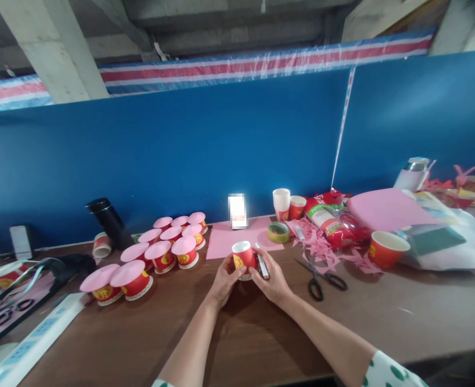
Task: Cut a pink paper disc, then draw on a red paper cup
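Note:
Between my two hands is a red paper cup (244,259) with yellow markings, upside down with its white base up. My left hand (222,280) is closed round the cup's left side, thumb at the front. My right hand (273,279) steadies the cup's right side and also holds a slim white tube (263,262) with a dark red end; its exact kind is unclear. Just beyond lies a pink sheet (224,240) with a roll of tape (278,232) on its right. Black-handled scissors (322,279) lie open to the right of my right hand.
Several upturned red cups topped with pink discs (130,273) stand at left, near a black bottle (107,221) and a white power strip (40,338). Pink paper strips (320,244), red packets (330,223), stacked cups (281,203) and another red cup (387,250) are at right.

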`<state>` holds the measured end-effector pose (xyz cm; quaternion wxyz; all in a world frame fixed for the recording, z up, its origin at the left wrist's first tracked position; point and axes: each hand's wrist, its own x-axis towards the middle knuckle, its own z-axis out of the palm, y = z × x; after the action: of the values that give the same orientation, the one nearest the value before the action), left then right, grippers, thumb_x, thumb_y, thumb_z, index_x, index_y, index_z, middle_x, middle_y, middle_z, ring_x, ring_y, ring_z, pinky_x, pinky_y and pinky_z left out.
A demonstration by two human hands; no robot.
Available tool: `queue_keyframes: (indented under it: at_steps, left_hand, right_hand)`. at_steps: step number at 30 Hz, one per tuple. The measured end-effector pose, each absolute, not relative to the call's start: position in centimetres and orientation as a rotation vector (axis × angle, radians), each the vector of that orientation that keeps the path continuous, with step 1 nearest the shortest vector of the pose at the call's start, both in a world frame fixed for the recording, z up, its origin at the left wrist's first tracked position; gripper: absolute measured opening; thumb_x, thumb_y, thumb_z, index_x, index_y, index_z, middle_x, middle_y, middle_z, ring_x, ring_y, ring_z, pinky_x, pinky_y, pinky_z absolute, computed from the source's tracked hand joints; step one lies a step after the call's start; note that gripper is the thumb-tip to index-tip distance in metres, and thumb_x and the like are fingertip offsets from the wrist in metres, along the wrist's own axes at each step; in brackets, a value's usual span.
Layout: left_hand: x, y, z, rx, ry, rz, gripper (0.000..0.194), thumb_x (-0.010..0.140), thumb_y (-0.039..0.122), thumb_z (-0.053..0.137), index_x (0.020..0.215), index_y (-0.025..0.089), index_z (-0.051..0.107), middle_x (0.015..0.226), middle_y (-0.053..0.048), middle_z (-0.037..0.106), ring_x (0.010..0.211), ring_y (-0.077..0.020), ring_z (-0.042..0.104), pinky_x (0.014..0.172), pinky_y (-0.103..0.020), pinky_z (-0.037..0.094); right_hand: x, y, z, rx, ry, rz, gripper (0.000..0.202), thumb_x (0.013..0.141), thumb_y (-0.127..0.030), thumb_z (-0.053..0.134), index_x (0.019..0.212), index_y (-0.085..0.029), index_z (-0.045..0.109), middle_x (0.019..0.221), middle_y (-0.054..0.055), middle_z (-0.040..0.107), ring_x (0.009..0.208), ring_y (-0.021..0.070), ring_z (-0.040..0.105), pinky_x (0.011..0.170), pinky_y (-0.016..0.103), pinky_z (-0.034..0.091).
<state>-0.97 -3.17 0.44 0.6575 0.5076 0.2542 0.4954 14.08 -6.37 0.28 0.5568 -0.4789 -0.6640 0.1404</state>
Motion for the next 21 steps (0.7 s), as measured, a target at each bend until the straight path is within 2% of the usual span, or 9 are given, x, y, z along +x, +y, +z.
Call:
queue_keyframes:
  at_steps: [21]
  left_hand:
    - [-0.75,-3.31,0.74,1.125,0.573,1.118,0.046,0.068,0.023,0.069,0.112,0.017,0.055,0.107,-0.010,0.063,0.100,-0.0234,0.058,0.091,-0.038,0.040]
  right_hand:
    - [14.20,-6.31,0.00,-1.172,-1.585,0.322,0.045,0.077,-0.025,0.056,0.120,-0.020,0.046,0.115,0.009,0.057,0.104,0.0220,0.055,0.090,0.035,0.044]
